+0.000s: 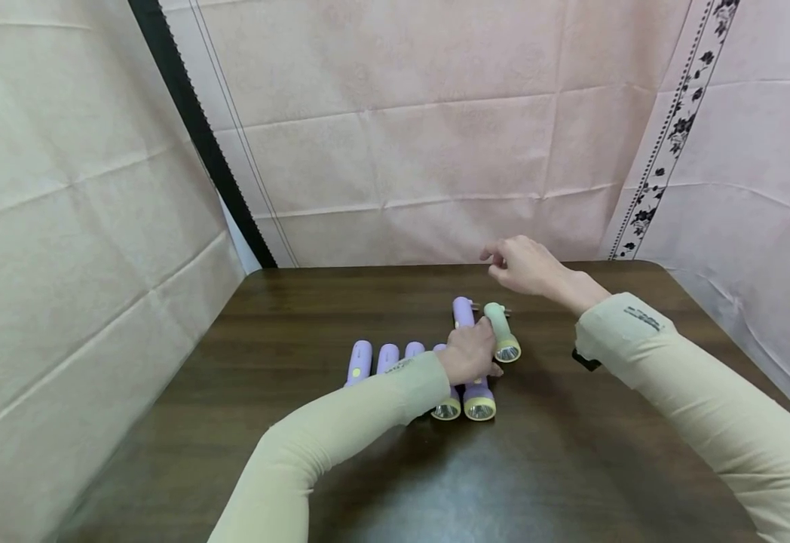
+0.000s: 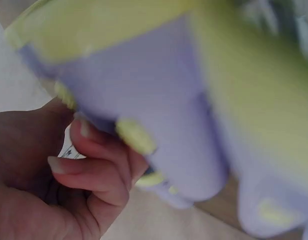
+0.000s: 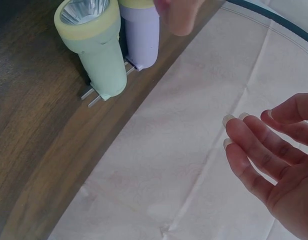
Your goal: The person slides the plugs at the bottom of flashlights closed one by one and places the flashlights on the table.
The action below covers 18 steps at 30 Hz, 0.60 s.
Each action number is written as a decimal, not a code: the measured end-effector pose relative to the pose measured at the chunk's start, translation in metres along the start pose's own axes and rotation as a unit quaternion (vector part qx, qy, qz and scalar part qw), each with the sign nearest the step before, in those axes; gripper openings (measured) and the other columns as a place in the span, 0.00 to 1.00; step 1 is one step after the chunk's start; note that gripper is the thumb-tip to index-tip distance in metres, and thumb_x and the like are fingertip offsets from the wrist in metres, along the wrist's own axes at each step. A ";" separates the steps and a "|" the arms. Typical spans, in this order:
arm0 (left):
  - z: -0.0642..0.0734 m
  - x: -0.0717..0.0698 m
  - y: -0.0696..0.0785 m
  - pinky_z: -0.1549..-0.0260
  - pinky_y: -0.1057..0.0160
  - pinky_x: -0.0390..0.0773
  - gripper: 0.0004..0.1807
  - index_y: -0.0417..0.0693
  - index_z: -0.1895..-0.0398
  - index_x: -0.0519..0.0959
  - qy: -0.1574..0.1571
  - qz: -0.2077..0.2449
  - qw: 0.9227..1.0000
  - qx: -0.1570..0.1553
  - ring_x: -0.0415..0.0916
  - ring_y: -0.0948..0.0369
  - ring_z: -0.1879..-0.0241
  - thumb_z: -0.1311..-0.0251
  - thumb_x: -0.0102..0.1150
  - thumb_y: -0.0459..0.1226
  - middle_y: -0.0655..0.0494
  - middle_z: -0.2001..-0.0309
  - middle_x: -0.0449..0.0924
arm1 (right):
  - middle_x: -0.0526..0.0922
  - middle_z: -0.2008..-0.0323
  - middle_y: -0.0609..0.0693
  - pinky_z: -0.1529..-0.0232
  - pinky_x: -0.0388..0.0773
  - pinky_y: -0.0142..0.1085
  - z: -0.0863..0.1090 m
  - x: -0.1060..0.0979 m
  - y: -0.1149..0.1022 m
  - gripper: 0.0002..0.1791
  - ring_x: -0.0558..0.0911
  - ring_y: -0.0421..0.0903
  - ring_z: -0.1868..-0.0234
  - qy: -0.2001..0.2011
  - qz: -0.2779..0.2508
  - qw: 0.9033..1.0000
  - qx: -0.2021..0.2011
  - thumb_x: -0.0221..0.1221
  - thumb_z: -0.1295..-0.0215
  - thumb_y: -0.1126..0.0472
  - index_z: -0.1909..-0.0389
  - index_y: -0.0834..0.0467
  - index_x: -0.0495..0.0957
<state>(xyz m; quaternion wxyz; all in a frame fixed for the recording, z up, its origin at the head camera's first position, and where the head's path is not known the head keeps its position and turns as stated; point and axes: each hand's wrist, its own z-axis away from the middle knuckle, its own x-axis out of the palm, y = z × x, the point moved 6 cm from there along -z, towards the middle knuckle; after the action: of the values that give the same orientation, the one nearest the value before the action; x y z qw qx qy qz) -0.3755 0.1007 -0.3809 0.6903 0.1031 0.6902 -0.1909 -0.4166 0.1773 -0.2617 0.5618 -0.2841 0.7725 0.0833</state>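
Note:
My left hand (image 1: 471, 353) reaches over the right end of a row of purple flashlights, its fingers curled at the side of a purple flashlight (image 1: 479, 394) with a yellow head ring. In the left wrist view that purple flashlight (image 2: 154, 100) fills the middle, with bent fingers (image 2: 106, 165) against its body. Just behind lies another purple flashlight (image 1: 463, 311), partly covered by the hand. A green flashlight (image 1: 500, 328) lies to its right, metal prongs (image 3: 94, 97) sticking out near its tail. My right hand (image 1: 524, 265) hovers over the table's far edge, fingers loosely bent, holding nothing.
More purple flashlights (image 1: 359, 360) lie side by side to the left, partly hidden by my left sleeve (image 1: 368, 407). Everything rests on a dark wooden table (image 1: 286, 324). Light cloth (image 1: 436, 151) hangs behind the table and at both sides.

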 end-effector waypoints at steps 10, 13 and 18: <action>-0.035 -0.044 -0.034 0.68 0.60 0.79 0.09 0.50 0.60 0.80 -0.036 0.072 0.997 0.007 0.79 0.58 0.63 0.40 0.59 0.43 0.55 0.58 0.82 | 0.86 0.68 0.53 0.65 0.76 0.46 0.002 -0.002 0.008 0.16 0.80 0.47 0.69 0.000 0.004 1.000 0.001 0.52 0.43 0.66 0.56 0.60 0.83; -0.051 -0.037 -0.046 0.68 0.61 0.77 0.08 0.49 0.59 0.79 -0.046 0.085 0.995 -0.001 0.76 0.59 0.65 0.38 0.55 0.40 0.53 0.58 0.80 | 0.86 0.67 0.54 0.63 0.77 0.48 0.002 -0.002 0.010 0.16 0.81 0.48 0.67 0.001 0.006 1.000 0.002 0.53 0.43 0.66 0.55 0.60 0.82; -0.071 -0.017 -0.057 0.61 0.62 0.77 0.14 0.45 0.55 0.77 -0.067 0.123 0.989 -0.051 0.77 0.58 0.59 0.40 0.59 0.43 0.52 0.55 0.80 | 0.86 0.66 0.54 0.62 0.78 0.48 0.003 0.000 0.012 0.17 0.82 0.49 0.66 -0.003 0.008 1.000 0.001 0.52 0.43 0.65 0.55 0.60 0.82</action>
<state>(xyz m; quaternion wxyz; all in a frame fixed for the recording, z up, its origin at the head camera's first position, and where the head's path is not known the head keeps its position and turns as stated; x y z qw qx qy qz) -0.4626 0.0798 -0.3590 0.7577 0.1389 0.6331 -0.0758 -0.4205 0.1889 -0.2647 0.5638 -0.2773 0.7730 0.0876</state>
